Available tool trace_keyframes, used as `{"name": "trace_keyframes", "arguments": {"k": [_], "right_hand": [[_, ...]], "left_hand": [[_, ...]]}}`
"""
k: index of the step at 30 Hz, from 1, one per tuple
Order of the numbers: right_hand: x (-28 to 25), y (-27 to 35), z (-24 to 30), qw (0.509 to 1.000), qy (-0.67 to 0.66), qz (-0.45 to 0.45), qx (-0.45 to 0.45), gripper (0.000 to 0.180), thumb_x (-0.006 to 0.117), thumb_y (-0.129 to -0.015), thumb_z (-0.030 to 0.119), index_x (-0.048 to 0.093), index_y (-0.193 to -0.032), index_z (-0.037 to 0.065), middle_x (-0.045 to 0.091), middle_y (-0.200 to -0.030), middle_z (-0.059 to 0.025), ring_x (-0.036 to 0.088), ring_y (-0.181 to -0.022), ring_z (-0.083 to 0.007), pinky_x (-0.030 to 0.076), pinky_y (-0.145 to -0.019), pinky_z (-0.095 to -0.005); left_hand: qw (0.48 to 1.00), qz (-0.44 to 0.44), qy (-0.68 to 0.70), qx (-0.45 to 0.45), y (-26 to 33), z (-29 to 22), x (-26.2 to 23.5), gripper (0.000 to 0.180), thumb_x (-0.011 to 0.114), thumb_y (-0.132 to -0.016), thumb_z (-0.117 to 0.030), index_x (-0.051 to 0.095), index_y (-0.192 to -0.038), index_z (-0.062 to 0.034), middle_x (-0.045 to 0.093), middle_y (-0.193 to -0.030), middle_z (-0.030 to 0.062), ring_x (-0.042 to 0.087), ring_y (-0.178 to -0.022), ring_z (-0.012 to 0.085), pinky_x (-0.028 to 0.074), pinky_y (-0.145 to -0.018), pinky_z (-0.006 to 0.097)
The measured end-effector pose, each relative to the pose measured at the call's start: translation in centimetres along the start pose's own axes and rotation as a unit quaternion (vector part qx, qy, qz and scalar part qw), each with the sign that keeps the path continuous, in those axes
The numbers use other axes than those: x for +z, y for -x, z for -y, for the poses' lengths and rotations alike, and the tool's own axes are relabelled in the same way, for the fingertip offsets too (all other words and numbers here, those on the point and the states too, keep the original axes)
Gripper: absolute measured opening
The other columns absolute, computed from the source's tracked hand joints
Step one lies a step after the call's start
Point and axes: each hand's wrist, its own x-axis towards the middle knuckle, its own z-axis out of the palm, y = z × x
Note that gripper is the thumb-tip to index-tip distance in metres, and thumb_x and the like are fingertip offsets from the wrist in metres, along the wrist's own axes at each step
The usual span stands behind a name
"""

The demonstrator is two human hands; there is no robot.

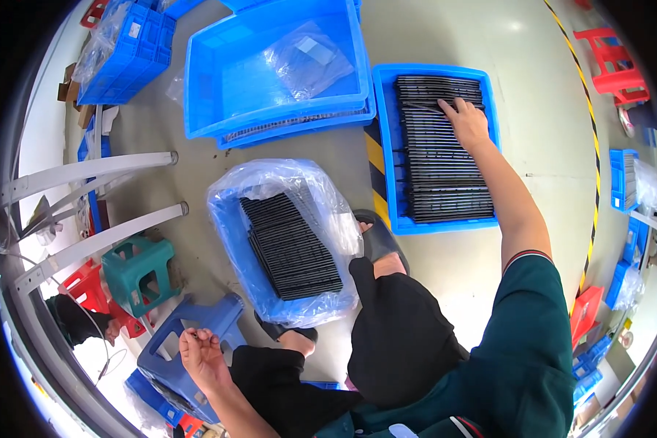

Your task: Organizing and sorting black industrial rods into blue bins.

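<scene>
Wore, closest in, a dark green shirt [522, 336]. Held the left hand [203, 355] up by a blue stool [164, 379], curled; could not quite tell whether clamped on anything. Stood at a bag-lined crate [245, 255] of black strips [292, 248]. Laid the right hand [469, 124], fingers apart, on more black strips [445, 175] inside a blue crate [445, 228]. Faced, beyond, a wide tub [226, 80] holding a clear bag [310, 66].

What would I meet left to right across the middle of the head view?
Green stool → bagged blue bin → strip bin, right hand over it → right-hand striped floor line.
</scene>
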Motion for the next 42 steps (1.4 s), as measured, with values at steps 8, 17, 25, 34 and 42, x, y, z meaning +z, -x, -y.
{"name": "trace_keyframes", "arguments": {"k": [8, 17, 25, 34, 42], "right_hand": [[0.4, -2.3, -0.6, 0.999, 0.039, -0.006, -0.028, 0.038, 0.049, -0.082, 0.011, 0.056, -0.118, 0.024, 0.054, -0.096, -0.0067, 0.059, -0.085, -0.022, 0.051, -0.068, -0.0356], [2.2, -1.9, 0.7, 0.995, 0.024, -0.097, 0.015, 0.023, 0.049, -0.08, 0.013, 0.059, -0.101, 0.013, 0.057, -0.091, -0.0034, 0.055, -0.09, -0.021, 0.047, -0.071, -0.0357], [2.5, -0.9, 0.7, 0.995, 0.015, -0.086, 0.053, 0.021, 0.047, -0.081, 0.014, 0.058, -0.098, 0.012, 0.054, -0.092, -0.0045, 0.053, -0.091, -0.0215, 0.047, -0.071, -0.0354], [-0.3, -5.3, 10.6, 0.991, -0.086, -0.06, 0.083, 0.042, 0.067, -0.072, 0.035, 0.055, -0.099, 0.006, 0.058, -0.104, -0.0121, 0.054, -0.101, -0.0291, 0.044, -0.081, -0.0441], [-0.8, -6.4, 10.9, 0.985, 0.003, 0.021, 0.169, 0.042, 0.065, -0.075, 0.035, 0.054, -0.106, 0.008, 0.057, -0.109, -0.0116, 0.052, -0.107, -0.0293, 0.044, -0.084, -0.0462]], "left_hand": [[1.0, 0.007, -0.011, 0.001, -0.1, 0.2, 0.5, 0.01, 0.053, -0.092, -0.017, 0.054, -0.094, -0.0073, 0.057, -0.077, 0.0045, 0.055, -0.076, 0.0142, 0.043, -0.068, 0.026], [1.0, 0.024, -0.02, 0.002, -0.1, 0.0, -0.1, 0.012, 0.052, -0.092, -0.018, 0.054, -0.097, -0.0074, 0.058, -0.081, 0.0036, 0.055, -0.079, 0.0148, 0.044, -0.071, 0.027], [0.999, 0.035, -0.019, 0.006, 0.0, 0.1, 0.2, 0.012, 0.051, -0.093, -0.019, 0.054, -0.097, -0.0073, 0.057, -0.08, 0.0039, 0.054, -0.08, 0.0149, 0.043, -0.07, 0.027], [1.0, -0.005, -0.001, 0.012, 1.1, -0.7, 0.3, 0.015, 0.053, -0.092, -0.018, 0.053, -0.096, -0.0034, 0.05, -0.073, 0.0039, 0.049, -0.073, 0.0148, 0.04, -0.067, 0.027], [0.999, -0.005, 0.033, 0.036, 2.3, -1.8, -1.2, 0.015, 0.053, -0.091, -0.016, 0.055, -0.096, -0.0022, 0.055, -0.077, 0.0061, 0.051, -0.076, 0.0169, 0.04, -0.072, 0.027]]}}
